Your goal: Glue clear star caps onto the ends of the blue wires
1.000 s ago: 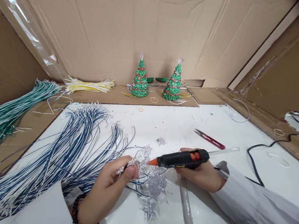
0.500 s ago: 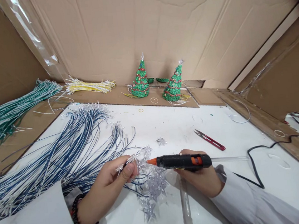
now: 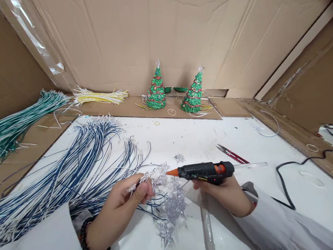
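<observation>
My left hand point(image 3: 124, 204) pinches a clear plastic star point(image 3: 148, 179) on the end of a blue and white wire. My right hand point(image 3: 222, 193) grips a black glue gun point(image 3: 206, 171) with an orange tip, held level. The tip points left and sits a short way right of the pinched star, apart from it. A cluster of clear stars point(image 3: 171, 206) on wires lies on the white table point(image 3: 201, 141) between my hands. A big fan of blue and white wires point(image 3: 69, 172) spreads out to the left.
Red snips point(image 3: 233, 156) lie behind the glue gun, and its black cord point(image 3: 292, 171) trails right. A spare glue stick point(image 3: 207, 224) lies near my right wrist. Two small green trees point(image 3: 174, 90), yellow wires point(image 3: 100, 95) and green wires point(image 3: 13, 126) rest on cardboard at the back and left.
My right hand has lifted the glue gun and pulled its tip slightly right, away from the star. My left hand has hardly moved.
</observation>
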`<state>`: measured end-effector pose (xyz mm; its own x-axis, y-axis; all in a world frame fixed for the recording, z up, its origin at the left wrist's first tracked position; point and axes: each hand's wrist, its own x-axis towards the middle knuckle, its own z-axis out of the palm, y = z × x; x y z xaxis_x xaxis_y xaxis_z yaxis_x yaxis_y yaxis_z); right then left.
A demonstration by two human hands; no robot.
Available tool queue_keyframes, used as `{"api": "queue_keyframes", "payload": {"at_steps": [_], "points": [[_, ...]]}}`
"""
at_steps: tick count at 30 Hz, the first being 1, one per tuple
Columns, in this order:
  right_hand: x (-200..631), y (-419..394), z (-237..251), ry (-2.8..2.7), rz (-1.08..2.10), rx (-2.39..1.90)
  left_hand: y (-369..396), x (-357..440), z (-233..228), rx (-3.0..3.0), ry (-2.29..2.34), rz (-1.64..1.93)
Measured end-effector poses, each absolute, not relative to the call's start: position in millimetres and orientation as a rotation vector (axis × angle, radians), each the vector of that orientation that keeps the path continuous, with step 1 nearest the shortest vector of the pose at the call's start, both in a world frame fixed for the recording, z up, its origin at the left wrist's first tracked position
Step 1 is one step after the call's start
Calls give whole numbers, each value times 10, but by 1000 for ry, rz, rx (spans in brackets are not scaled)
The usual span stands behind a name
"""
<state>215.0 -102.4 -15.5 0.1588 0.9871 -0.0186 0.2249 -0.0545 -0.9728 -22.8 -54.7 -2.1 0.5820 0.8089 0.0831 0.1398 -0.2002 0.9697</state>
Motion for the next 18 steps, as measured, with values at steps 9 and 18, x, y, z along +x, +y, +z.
{"api": "queue_keyframes", "payload": {"at_steps": [9,18], "points": [[2437,-884,-215,-1311,431,-1854,-540,-233,-16,1733,790,711],[2576,-830,-138,-1649,191,-1988,-550,-213,-12,1652,762,770]]}}
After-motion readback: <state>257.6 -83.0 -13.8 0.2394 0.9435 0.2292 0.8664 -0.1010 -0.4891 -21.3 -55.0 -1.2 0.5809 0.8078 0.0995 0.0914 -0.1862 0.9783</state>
